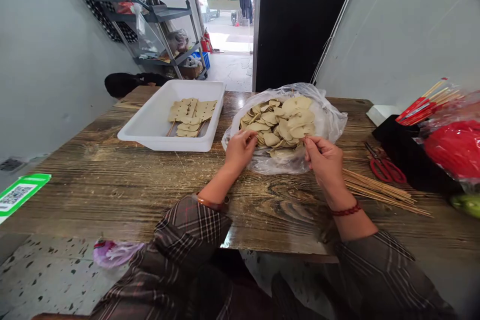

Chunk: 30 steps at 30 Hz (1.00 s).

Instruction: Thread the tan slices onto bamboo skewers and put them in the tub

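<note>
Bench: wood-grained (150, 195), running beneath both forearms.
Skewers: loose thin sticks (382, 192) beside the right wrist.
Right hand: (323, 157) thumb and forefinger close together at the slices' right edge; any hold, cannot tell.
Left hand: (242, 149) fingers curled, thumb near them, at the near-left edge; any hold, cannot tell.
Slices: tan, flat, heaped (292, 115) in a clear plastic bag (333, 120) between and beyond the hands.
Tub: white (168, 146), left of bag, skewered slices (191, 115) inside.
Cart: grey, shelved (172, 12), by the doorway.
</note>
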Each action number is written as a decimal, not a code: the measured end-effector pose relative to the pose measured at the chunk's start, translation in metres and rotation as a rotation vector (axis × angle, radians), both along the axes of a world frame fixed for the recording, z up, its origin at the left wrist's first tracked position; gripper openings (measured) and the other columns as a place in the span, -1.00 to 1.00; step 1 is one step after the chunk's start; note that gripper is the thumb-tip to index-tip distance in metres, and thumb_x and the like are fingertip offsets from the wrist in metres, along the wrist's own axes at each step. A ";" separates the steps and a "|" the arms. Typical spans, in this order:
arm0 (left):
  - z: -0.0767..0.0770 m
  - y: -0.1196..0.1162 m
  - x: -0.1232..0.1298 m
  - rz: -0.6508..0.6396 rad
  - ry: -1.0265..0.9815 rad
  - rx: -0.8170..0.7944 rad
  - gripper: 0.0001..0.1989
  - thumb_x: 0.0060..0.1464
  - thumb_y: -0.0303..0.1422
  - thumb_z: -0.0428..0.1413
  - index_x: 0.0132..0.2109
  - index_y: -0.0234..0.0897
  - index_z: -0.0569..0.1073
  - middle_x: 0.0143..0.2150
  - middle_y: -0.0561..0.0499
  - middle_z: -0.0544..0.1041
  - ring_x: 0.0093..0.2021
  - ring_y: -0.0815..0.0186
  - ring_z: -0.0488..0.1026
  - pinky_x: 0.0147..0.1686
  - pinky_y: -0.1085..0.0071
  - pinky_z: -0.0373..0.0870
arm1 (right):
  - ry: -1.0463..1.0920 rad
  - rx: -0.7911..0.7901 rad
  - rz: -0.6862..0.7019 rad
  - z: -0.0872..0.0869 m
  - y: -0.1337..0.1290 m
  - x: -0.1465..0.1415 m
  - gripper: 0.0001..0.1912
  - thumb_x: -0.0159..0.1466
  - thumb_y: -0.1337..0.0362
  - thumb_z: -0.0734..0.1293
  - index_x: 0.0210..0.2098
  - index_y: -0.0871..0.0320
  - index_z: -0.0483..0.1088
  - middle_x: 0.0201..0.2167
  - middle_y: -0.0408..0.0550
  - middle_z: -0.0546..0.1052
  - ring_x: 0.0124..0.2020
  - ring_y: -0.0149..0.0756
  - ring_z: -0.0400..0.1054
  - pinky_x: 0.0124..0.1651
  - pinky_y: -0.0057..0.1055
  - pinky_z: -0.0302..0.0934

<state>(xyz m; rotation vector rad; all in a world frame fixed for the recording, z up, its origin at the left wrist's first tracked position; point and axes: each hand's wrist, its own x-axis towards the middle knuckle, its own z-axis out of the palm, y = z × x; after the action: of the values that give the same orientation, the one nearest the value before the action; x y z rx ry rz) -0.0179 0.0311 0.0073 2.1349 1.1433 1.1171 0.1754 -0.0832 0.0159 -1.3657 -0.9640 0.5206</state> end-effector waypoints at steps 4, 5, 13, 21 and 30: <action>0.000 -0.001 0.019 -0.094 0.278 0.220 -0.73 0.16 -0.41 0.03 -0.03 -0.24 0.51 -0.06 -0.14 0.51 0.00 0.14 0.37 0.05 0.20 0.26 | -0.024 -0.009 0.007 -0.002 0.000 -0.001 -0.63 0.22 0.03 0.33 -0.26 0.25 0.50 -0.70 -0.26 0.30 -0.73 -0.53 0.05 -0.70 -0.55 -0.06; 0.000 -0.001 0.023 -0.107 0.333 0.264 -0.72 0.17 -0.41 0.02 -0.01 -0.25 0.50 -0.03 -0.15 0.50 0.02 0.13 0.35 0.07 0.18 0.24 | -0.028 -0.012 0.012 -0.002 0.000 -0.002 -0.64 0.22 0.03 0.33 -0.26 0.24 0.50 -0.70 -0.27 0.30 -0.73 -0.53 0.05 -0.69 -0.55 -0.06; 0.005 -0.003 0.035 -0.054 0.564 0.368 -0.78 0.18 -0.40 0.01 -0.06 -0.26 0.46 0.02 -0.16 0.43 0.02 0.10 0.28 0.04 0.15 0.25 | -0.056 -0.053 0.057 -0.005 0.002 -0.006 -0.58 0.22 -0.02 0.32 -0.25 0.24 0.51 -0.71 -0.27 0.30 -0.73 -0.51 0.06 -0.68 -0.54 -0.07; 0.006 -0.004 0.028 -0.118 0.455 0.315 -0.87 0.09 -0.46 0.06 -0.20 -0.26 0.47 -0.19 -0.13 0.48 -0.11 0.11 0.37 -0.09 0.19 0.30 | -0.029 -0.055 0.073 -0.005 0.001 -0.005 -0.55 0.22 -0.04 0.32 -0.21 0.26 0.50 -0.70 -0.27 0.30 -0.72 -0.50 0.06 -0.68 -0.53 -0.05; -0.002 0.000 0.015 -0.095 0.184 0.157 -0.89 0.07 -0.47 0.08 -0.27 -0.26 0.50 -0.25 -0.07 0.49 -0.12 0.20 0.40 -0.06 0.27 0.31 | -0.065 -0.038 0.070 -0.007 0.001 -0.004 -0.57 0.22 -0.02 0.32 -0.20 0.25 0.51 -0.70 -0.26 0.31 -0.70 -0.50 0.09 -0.66 -0.55 -0.02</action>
<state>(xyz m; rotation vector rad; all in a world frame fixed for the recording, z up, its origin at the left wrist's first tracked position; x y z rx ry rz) -0.0029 0.0315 0.0057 2.4286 1.0495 1.0148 0.1710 -0.0827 0.0093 -1.3942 -1.0622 0.5526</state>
